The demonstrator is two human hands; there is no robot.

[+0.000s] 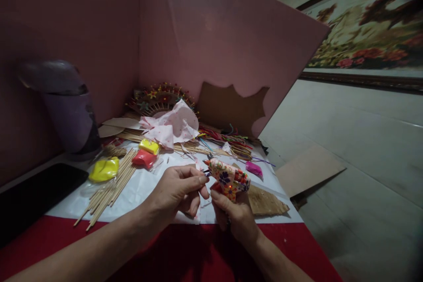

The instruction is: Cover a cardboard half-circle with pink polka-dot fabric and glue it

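My right hand (234,213) is wrapped round the handle of a flower-patterned hot glue gun (228,178), whose small light glows orange-red. The gun's nozzle points left, toward my left hand (183,189). Thumb and forefinger of that hand pinch a small, thin dark piece (206,172) just under the nozzle tip. Whether nozzle and piece touch, I cannot tell. Below the gun, a rough brown piece of cardboard (267,202) lies on the white sheet (132,198), partly hidden by my right hand.
Wooden sticks (114,187) lie left, beside yellow (104,169), red (144,158) and magenta (254,168) packets. Crumpled pink paper (175,125) and coloured pipe cleaners (228,136) sit behind. A purple bin (71,119) stands left; a pink panel (224,31) rises at the back.
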